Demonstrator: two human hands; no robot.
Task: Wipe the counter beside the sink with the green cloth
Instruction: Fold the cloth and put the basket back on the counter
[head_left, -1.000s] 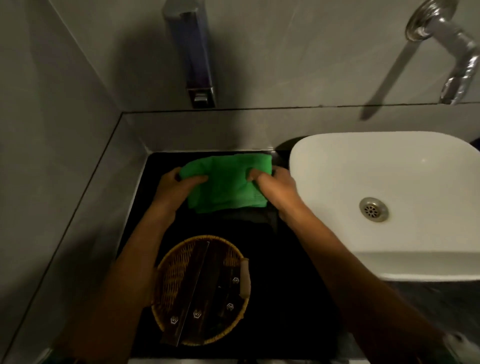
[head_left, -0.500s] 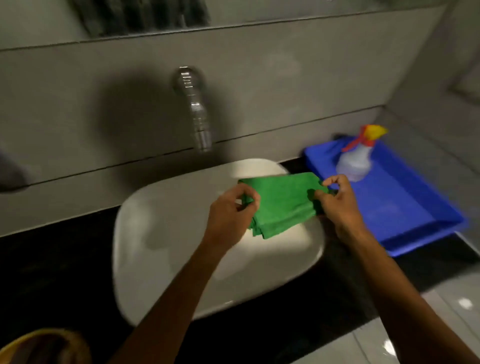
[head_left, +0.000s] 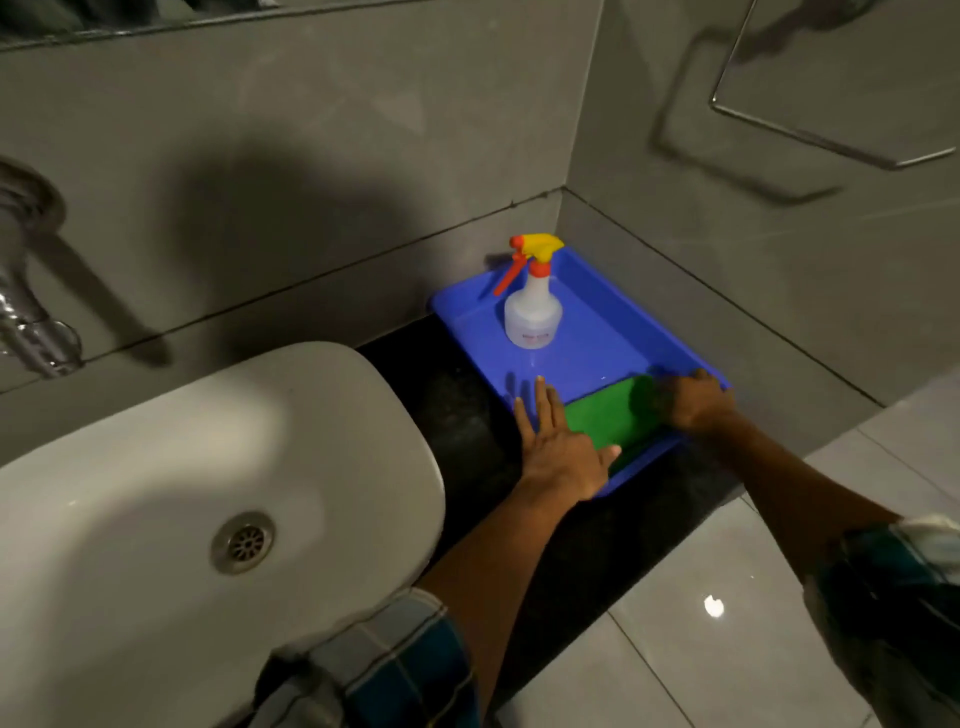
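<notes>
A: Nearest, two checked sleeves, then forearms reaching out over the dark counter (head_left: 470, 415) to the blue tray (head_left: 613, 332) past the white sink (head_left: 218, 467).

B: Cloth location?

A: Green cloth (head_left: 605, 415) lies folded flat in the tray's near end, not on the counter. Left hand (head_left: 558, 449) is spread flat, fingers straight, palm over the cloth's left edge and the tray rim, gripping nothing. Right hand (head_left: 693, 402) is curled over the cloth's right end; whether it pinches the fabric or just presses cannot be told.

B: Step in hand, by his reading?

A: Probably settling the cloth in the tray. Done well: keep it folded, press it level, let go of both ends together, and keep wrists low so the spray bottle (head_left: 532, 312) standing upright further back stays untouched.

B: Hidden?

A: Cloth's right end under the fingers, tray's near-left corner under the palm. Tap (head_left: 31, 312) is cut off at the left edge. Bottle label too small to read. Counter's wetness can't be judged in this dimness.
</notes>
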